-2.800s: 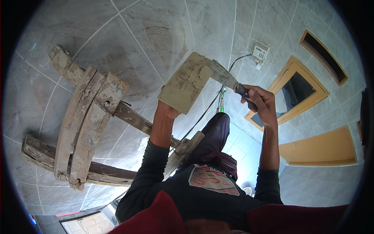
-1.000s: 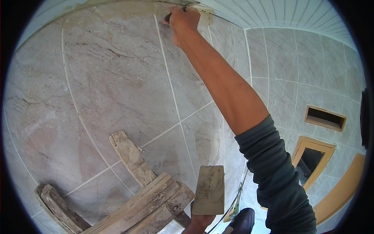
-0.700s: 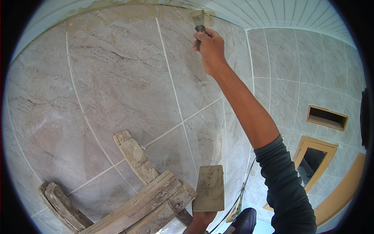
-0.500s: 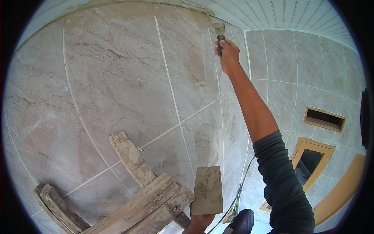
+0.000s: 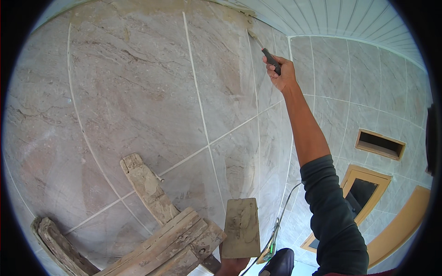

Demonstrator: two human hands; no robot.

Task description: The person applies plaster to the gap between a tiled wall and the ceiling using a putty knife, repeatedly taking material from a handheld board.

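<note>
High on the tiled wall, my right hand (image 5: 282, 74) is closed round the dark handle of a putty knife (image 5: 271, 61). Its thin blade points up and left, with the tip at a vertical grout line near the wall's top. Low in the picture, my left hand (image 5: 234, 267) grips a rectangular hawk (image 5: 242, 228) from below; the board hides most of its fingers. Grey-brown mortar lies smeared across the face of the hawk.
Rough, mortar-stained timbers (image 5: 159, 244) stand at lower left, with an upright plank (image 5: 148, 186) against the marbled tile wall (image 5: 138, 92). A cable (image 5: 287, 202) hangs near the corner. Rightward are a wall niche (image 5: 380, 144) and a wood-framed opening (image 5: 366, 188); a panelled ceiling (image 5: 340, 18) slopes above.
My right hand has come slightly down and right and turned the putty knife, so its blade now shows nearly edge-on. The left hand still holds the hawk; the view has shifted a little.
</note>
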